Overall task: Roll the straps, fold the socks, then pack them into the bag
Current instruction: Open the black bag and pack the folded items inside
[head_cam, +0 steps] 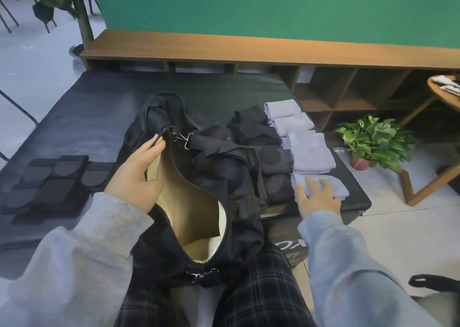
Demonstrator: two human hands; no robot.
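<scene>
In the bag (199,202), only tan lining.

**Bag at centre, straps left, socks right**

The open bag (199,177) lies mid-surface (99,97). Rolled straps (49,182) sit to its left. Folded socks (298,140) lie in rows to its right, the nearest sock (331,186) under the right hand (316,197). The left hand (139,170) is on the bag's opening edge.

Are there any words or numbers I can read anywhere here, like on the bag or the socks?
Black mat side, by the right knee: pale letters, upside down and cut off, not readable.
Black bag: no words or logo visible.
Blue socks: no print visible.
Rolled straps: no print visible.
Papers on the round table: too small and blurred to read.
</scene>
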